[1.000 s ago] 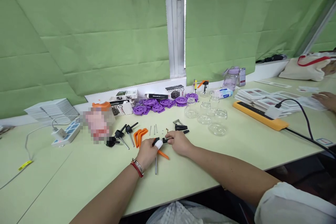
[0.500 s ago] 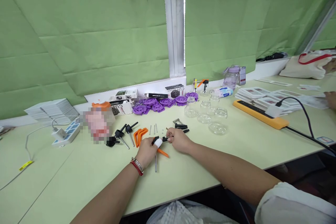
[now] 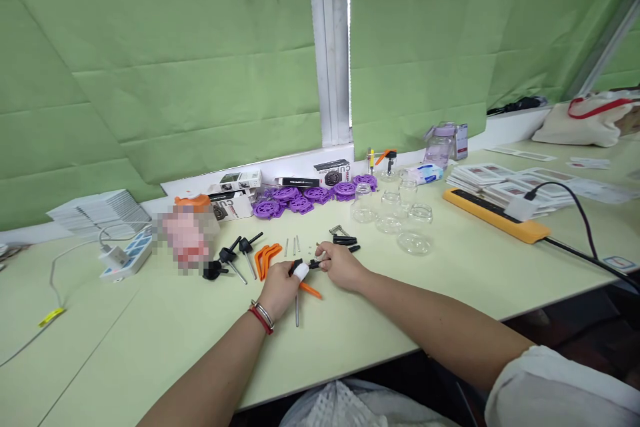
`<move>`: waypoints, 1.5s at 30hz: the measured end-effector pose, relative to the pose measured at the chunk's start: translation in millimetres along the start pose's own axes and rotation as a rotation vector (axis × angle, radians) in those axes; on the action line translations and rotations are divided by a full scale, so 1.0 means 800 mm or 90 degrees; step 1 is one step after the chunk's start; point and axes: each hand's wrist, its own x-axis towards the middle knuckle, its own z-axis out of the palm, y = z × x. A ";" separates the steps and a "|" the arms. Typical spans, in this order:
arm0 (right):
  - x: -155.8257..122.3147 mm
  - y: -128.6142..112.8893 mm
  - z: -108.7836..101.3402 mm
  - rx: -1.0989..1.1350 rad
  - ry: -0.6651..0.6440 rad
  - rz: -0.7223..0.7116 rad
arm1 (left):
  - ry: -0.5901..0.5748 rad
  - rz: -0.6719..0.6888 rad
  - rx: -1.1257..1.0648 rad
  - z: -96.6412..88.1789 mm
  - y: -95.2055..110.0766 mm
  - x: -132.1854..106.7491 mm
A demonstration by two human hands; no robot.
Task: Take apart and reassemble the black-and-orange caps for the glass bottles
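Observation:
My left hand, a white wrap on its thumb, is closed around a black assembly with an orange lever and a metal rod jutting from it. At the right end of that assembly, my right hand pinches with thumb and fingertips; what lies between them is too small to name. Just behind the hands are thin metal pins, springs and black handle-like pieces. Orange levers and black pieces with metal rods lie left of them.
Purple round plastic parts and printed boxes line the back. Clear jars stand right of the hands. Farther right are an orange power strip with a cable and stacked cards. A white power strip lies left.
A co-worker's hand at the far right edge has gone out of view. My hands stay in nearly the same place on the black assembly, with only slight finger movement.

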 end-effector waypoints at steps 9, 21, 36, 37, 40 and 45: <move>-0.003 -0.008 -0.003 -0.025 -0.004 0.016 | -0.012 -0.001 0.004 -0.001 0.002 0.000; -0.002 -0.003 -0.002 -0.047 0.004 -0.009 | -0.002 -0.010 0.001 -0.003 0.005 -0.002; -0.003 0.002 0.003 -0.032 0.026 -0.009 | -0.009 -0.008 -0.009 -0.002 -0.002 0.001; -0.003 0.001 0.003 -0.026 0.028 -0.010 | -0.008 -0.008 -0.005 -0.001 -0.002 0.001; -0.004 -0.001 0.003 -0.014 0.032 -0.008 | -0.007 -0.009 0.000 -0.001 -0.002 0.001; -0.003 0.000 0.002 -0.018 0.026 -0.003 | -0.009 -0.022 -0.003 -0.003 0.003 0.000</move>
